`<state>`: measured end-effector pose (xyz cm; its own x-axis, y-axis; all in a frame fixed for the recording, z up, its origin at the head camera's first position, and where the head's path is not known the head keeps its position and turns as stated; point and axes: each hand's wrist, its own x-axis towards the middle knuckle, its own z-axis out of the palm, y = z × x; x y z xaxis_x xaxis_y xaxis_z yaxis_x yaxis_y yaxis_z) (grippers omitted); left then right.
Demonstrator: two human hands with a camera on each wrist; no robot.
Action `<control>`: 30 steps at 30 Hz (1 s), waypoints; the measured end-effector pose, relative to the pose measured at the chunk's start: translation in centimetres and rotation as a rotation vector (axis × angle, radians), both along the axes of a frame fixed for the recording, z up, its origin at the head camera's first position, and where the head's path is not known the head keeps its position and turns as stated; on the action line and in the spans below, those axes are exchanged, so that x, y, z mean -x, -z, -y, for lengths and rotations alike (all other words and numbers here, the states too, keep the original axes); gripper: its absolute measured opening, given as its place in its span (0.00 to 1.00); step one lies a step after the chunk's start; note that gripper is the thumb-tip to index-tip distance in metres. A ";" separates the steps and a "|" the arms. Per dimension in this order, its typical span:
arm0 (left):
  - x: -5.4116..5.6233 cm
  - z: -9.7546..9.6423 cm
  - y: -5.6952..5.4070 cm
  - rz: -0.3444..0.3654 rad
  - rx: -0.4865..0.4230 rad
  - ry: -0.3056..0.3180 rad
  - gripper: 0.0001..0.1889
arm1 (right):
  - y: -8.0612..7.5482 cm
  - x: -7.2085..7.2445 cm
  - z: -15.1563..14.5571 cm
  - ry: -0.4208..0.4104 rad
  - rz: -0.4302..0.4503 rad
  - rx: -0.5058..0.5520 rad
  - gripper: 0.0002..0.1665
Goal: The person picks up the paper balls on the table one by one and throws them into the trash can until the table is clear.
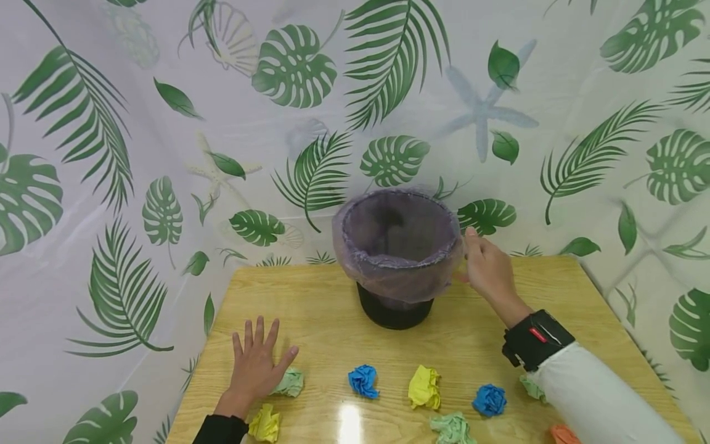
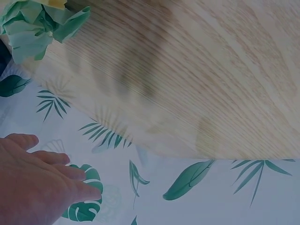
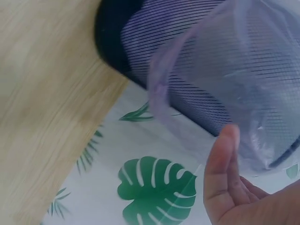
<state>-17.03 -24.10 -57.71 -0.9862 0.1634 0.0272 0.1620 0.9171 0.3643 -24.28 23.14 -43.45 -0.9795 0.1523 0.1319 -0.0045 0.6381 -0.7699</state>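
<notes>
A black mesh wastebasket (image 1: 395,313), lined with a translucent purple bag (image 1: 399,280) folded over its rim, stands toward the back of the table. My right hand (image 1: 490,268) is at the basket's right side. In the right wrist view, the fingertips (image 3: 228,133) meet the bag-covered wall; the thumb is not clearly seen. My left hand (image 1: 255,364) is spread at the table's left, fingers apart and holding nothing. Beside its thumb lies a light green crumpled paper ball (image 1: 291,382), and by the wrist a yellow paper ball (image 1: 264,423).
Across the front of the wooden table (image 1: 310,345) lie several more paper balls: blue (image 1: 363,380), yellow (image 1: 424,387), green (image 1: 452,428), another blue (image 1: 490,400) and orange (image 1: 564,434). A leaf-patterned sheet (image 1: 222,111) hangs behind the table and along its sides.
</notes>
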 end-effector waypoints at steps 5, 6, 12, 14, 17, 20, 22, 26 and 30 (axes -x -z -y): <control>0.1 0.0 0.4 -0.028 -0.003 0.016 0.45 | 1.7 -1.4 -1.5 0.007 -0.045 -0.132 0.46; 0.1 0.0 0.5 -0.036 -0.006 0.020 0.45 | 2.2 -1.8 -1.9 -0.002 -0.047 -0.155 0.46; -0.1 -0.2 0.4 -0.051 -0.013 0.022 0.44 | 4.9 -3.4 -3.8 -0.088 -0.095 -0.324 0.41; -0.1 -0.3 0.4 -0.041 -0.014 0.019 0.44 | 5.6 -3.8 -4.3 -0.098 -0.122 -0.388 0.39; -0.2 -0.5 0.3 -0.025 -0.014 0.022 0.45 | 6.5 -4.5 -5.1 -0.106 -0.154 -0.452 0.37; -0.2 -0.6 0.4 -0.019 -0.009 0.025 0.44 | 7.5 -5.2 -6.0 -0.124 -0.178 -0.496 0.36; -0.2 -0.7 0.4 -0.020 -0.003 0.026 0.45 | 8.1 -5.6 -6.6 -0.140 -0.189 -0.529 0.36; -0.1 -0.8 0.4 -0.016 0.008 0.028 0.45 | 9.1 -6.6 -7.4 -0.151 -0.193 -0.570 0.37; 0.1 -0.8 0.6 -0.011 0.011 0.033 0.45 | 9.9 -7.6 -8.4 -0.152 -0.151 -0.586 0.39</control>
